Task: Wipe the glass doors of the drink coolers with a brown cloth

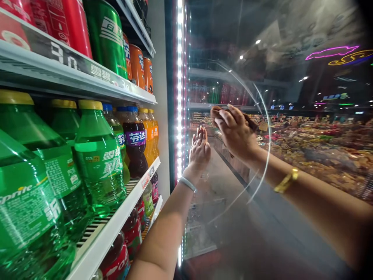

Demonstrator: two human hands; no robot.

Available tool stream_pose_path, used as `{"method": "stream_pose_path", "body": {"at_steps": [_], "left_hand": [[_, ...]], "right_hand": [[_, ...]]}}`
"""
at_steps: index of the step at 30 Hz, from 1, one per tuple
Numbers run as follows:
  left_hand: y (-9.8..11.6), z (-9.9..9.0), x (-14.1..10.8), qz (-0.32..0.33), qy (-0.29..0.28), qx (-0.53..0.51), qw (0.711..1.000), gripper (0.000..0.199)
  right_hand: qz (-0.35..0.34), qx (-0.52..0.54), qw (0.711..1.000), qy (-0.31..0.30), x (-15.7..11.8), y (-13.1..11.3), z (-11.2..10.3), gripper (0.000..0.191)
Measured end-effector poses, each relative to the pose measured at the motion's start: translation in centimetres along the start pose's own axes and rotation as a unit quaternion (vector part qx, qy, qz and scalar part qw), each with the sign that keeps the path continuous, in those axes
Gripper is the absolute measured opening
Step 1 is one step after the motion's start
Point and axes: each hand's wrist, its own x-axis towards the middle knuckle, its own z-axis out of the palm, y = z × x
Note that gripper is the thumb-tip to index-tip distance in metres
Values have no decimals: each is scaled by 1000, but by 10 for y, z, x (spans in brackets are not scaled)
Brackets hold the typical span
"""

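Right hand [237, 134], half-curled over a brown cloth [216, 112], seems to press it to the glass door [221, 237] right of the light strip [179, 97]; left hand [199, 151], fingers nearly straight, seemingly empty, is nearer the strip. Loosened fingers, I'd say, could drop the cloth.

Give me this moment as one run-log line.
left hand: touching glass | right hand: holding cloth against glass | shelves: bottles, cans

Hands: I count two, left hand [200, 151] and right hand [237, 134].
Brown cloth [215, 112]: one, under the right fingers [229, 116].
Bracelets [287, 181]: two, below the fingers.
Orange cans [136, 66]: three on my feed, above-left of the left fingers [201, 137].
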Motion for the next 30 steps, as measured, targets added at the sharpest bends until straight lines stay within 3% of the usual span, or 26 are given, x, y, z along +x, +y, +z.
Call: {"method": "stream_pose_path", "body": {"at_steps": [2,5,7,9,12,14,16,19,21,23,27,30], "left_hand": [[-5,5,-5,4,1,6,1000,60],[-14,10,-25,5,-7,15,1000,58],[-19,12,-45,2,-12,22,1000,60],[-21,13,-63,2,-17,27,999,64],[-19,19,-78,11,-26,31,999,70],[-13,27,-82,17,-28,28,999,71],[-6,36,-86,18,-25,23,999,70],[3,46,-99,17,-20,15,1000,69],[9,50,-112,27,-22,9,999,71],[16,54,-122,44,-31,3,999,75],[35,65,-131,60,-40,-7,997,83],[46,72,-132,43,-25,-13,999,82]], "right_hand": [[-8,14,1000,-9,1,-24,17,53],[-70,37,997,-23,-40,-52,21,56],[-101,46,994,-23,-74,-53,8,53],[-124,42,991,-31,-95,-38,-10,55],[-25,14,1000,-11,-90,-17,-24,64],[47,7,999,26,-80,-20,-21,64],[32,16,999,21,-82,-37,-16,60],[-32,27,999,9,-116,-62,-23,48],[-51,29,998,-12,-147,-61,-40,49],[-21,1,999,-28,-167,-48,-61,57],[69,-55,996,12,-161,-26,-76,69],[57,-35,998,20,-154,-36,-68,67]]}}
